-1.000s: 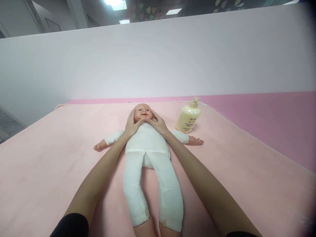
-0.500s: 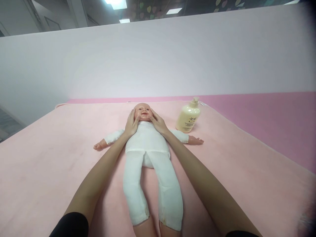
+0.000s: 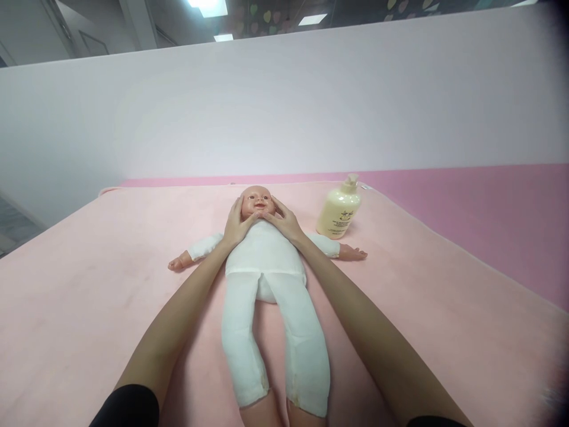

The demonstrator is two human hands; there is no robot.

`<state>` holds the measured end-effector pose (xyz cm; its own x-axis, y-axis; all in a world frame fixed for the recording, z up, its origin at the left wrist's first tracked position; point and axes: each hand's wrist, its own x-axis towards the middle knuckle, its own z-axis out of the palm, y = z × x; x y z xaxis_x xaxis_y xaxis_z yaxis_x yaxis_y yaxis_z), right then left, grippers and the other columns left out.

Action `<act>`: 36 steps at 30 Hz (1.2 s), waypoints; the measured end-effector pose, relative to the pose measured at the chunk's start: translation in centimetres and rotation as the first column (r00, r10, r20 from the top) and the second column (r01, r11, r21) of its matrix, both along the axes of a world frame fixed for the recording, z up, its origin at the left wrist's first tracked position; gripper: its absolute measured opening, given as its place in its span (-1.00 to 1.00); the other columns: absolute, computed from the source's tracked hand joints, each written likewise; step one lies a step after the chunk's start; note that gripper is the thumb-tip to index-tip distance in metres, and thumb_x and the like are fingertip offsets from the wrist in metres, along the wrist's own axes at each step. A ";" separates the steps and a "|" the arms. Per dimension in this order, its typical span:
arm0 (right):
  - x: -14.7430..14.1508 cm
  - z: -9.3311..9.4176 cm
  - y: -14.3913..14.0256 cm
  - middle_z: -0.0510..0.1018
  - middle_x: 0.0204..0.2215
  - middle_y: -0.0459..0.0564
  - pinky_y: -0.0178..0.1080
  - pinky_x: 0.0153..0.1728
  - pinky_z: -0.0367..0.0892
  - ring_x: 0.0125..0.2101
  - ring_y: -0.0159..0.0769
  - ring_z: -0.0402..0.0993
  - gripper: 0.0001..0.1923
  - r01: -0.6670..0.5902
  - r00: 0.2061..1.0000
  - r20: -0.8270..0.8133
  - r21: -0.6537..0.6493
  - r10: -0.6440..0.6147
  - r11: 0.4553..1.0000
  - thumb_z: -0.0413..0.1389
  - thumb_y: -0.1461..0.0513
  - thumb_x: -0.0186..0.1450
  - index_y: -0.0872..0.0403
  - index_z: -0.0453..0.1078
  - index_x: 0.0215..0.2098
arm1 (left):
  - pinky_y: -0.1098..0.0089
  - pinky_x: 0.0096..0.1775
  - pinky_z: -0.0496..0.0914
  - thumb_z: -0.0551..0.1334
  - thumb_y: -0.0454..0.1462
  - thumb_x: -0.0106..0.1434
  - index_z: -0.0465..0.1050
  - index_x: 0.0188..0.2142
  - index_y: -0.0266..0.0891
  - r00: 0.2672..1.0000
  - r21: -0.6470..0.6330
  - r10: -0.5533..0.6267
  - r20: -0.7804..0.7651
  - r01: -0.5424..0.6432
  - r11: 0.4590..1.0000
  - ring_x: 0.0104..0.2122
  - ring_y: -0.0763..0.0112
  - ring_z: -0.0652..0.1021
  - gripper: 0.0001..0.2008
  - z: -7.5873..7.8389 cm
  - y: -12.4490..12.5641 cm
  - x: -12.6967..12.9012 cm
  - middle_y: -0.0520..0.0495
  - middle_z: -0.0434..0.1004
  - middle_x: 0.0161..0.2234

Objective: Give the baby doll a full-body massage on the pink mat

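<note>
A baby doll [image 3: 267,267] in a white bodysuit lies on its back on a pink blanket [image 3: 89,296], head away from me, arms spread out. My left hand [image 3: 236,224] rests against the left side of the doll's head, fingers up along the cheek, thumb under the chin. My right hand [image 3: 284,222] cups the other cheek the same way, its thumb at the chin too. Both hands touch the doll's face with fingers spread.
A cream pump bottle [image 3: 339,209] stands upright on the blanket just right of the doll's head. A darker pink surface [image 3: 489,207] runs along the right beyond the blanket edge. A pale partition wall [image 3: 284,107] stands behind.
My thumbs have slid down from the doll's cheeks back to its chin. The doll and the bottle stay in place.
</note>
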<state>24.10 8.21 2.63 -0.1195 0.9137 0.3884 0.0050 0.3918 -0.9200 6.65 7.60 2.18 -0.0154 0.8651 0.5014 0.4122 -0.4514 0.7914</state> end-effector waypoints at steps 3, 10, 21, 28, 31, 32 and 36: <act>0.0 0.3 -0.3 0.17 0.26 0.02 -0.15 0.26 0.08 0.25 -0.14 0.10 -0.05 -0.012 1.000 0.001 -0.009 0.012 1.000 0.27 -0.10 0.02 0.07 0.14 0.27 | 0.16 0.28 0.06 0.24 0.06 0.14 0.05 0.28 -0.15 1.000 0.004 -0.007 -0.007 0.007 1.000 0.30 0.16 0.10 -0.20 -0.2 0.2 -0.1 -0.17 0.04 0.31; 0.1 0.4 -0.2 0.14 0.27 0.02 -0.17 0.27 0.05 0.27 -0.15 0.05 -0.03 -0.019 0.999 0.039 0.004 0.018 1.000 0.21 -0.16 0.06 0.11 0.10 0.30 | 0.18 0.30 0.01 0.15 0.07 0.21 0.04 0.29 -0.21 0.999 0.038 -0.023 -0.026 0.024 0.999 0.30 0.20 0.10 -0.25 -0.4 0.5 -0.2 -0.20 0.04 0.31; 0.4 -0.2 0.4 0.13 0.28 -0.04 -0.15 0.25 0.06 0.27 -0.16 0.06 -0.06 0.018 0.990 0.137 0.010 -0.019 1.000 0.06 -0.26 0.11 0.03 0.07 0.31 | 0.17 0.30 -0.01 -0.02 0.11 0.28 0.07 0.27 -0.25 0.999 0.058 -0.019 -0.030 0.021 0.998 0.30 0.23 0.12 -0.30 -0.3 0.6 -0.1 -0.23 0.06 0.30; 0.5 -0.3 0.7 0.14 0.27 -0.09 -0.13 0.28 -0.01 0.28 -0.18 0.03 -0.11 0.033 0.984 0.172 0.025 -0.036 0.999 -0.02 -0.29 0.15 -0.02 0.10 0.30 | 0.19 0.31 0.00 -0.09 0.11 0.30 0.12 0.25 -0.23 1.000 0.077 -0.021 0.009 0.020 0.997 0.29 0.27 0.15 -0.33 -0.4 0.7 -0.1 -0.19 0.10 0.29; 0.5 -0.6 1.0 0.18 0.25 -0.06 -0.15 0.29 -0.04 0.28 -0.20 0.04 -0.12 0.046 0.988 0.147 0.057 -0.054 0.997 -0.06 -0.30 0.16 0.00 0.16 0.27 | 0.22 0.30 0.03 -0.12 0.08 0.33 0.18 0.22 -0.23 0.998 0.076 0.000 0.062 -0.005 0.997 0.26 0.31 0.20 -0.37 -0.5 0.6 -0.1 -0.18 0.16 0.27; 0.5 -0.7 1.1 0.20 0.25 -0.05 -0.15 0.28 -0.02 0.27 -0.21 0.06 -0.13 0.048 0.991 0.124 0.058 -0.055 0.997 -0.08 -0.31 0.17 0.01 0.18 0.25 | 0.23 0.29 0.04 -0.13 0.07 0.33 0.19 0.21 -0.24 0.996 0.072 0.009 0.083 -0.015 0.997 0.25 0.31 0.22 -0.38 -0.4 0.5 -0.1 -0.18 0.19 0.25; 0.4 -0.7 1.0 0.23 0.23 -0.05 -0.12 0.26 0.04 0.25 -0.20 0.10 -0.17 0.040 0.998 0.044 0.021 -0.041 0.999 -0.05 -0.29 0.17 0.00 0.23 0.22 | 0.23 0.28 0.07 -0.02 0.05 0.31 0.20 0.20 -0.24 0.993 0.036 0.006 0.114 -0.011 0.999 0.25 0.29 0.22 -0.40 0.0 -0.1 0.0 -0.19 0.19 0.25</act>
<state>24.50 9.23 1.92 -0.0999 0.9102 0.4019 0.0617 0.4088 -0.9105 6.65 7.46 2.23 -0.0817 0.8460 0.5268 0.3240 -0.4774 0.8168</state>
